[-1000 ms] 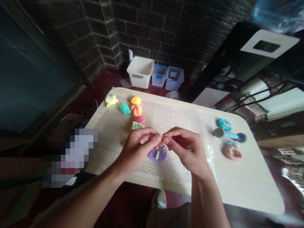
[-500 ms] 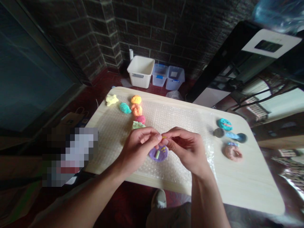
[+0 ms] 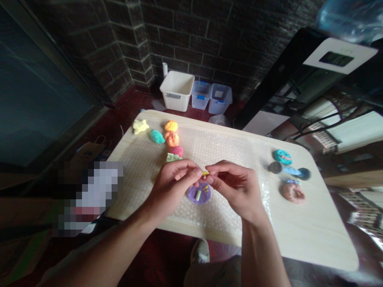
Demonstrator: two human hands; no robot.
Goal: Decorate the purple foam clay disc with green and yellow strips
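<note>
A small yellow strip of modelling clay (image 3: 205,173) is pinched between the fingertips of both hands, above the table. My left hand (image 3: 178,179) grips its left end with thumb and forefinger; my right hand (image 3: 235,181) has the right end in the same way. Just below them a purple clay disc (image 3: 196,197) lies on bubble wrap (image 3: 215,149). On the disc are a pale green bar and thin yellow strips; its upper left part is hidden by my left hand. Beyond my left hand sits a pale green clay piece (image 3: 173,157), partly covered.
Crimson (image 3: 177,150), orange (image 3: 172,139), yellow-orange (image 3: 171,126) and teal (image 3: 156,136) clay lumps and a yellow star shape (image 3: 140,126) lie at the far left. At the right are a blue clay face (image 3: 283,156), a dumbbell shape (image 3: 289,170) and a pinkish ring (image 3: 293,192). Bins (image 3: 177,99) stand beyond the table.
My fingertips have parted slightly, and more of the yellow strip shows between them. The purple disc and the other clay pieces stay where they were.
</note>
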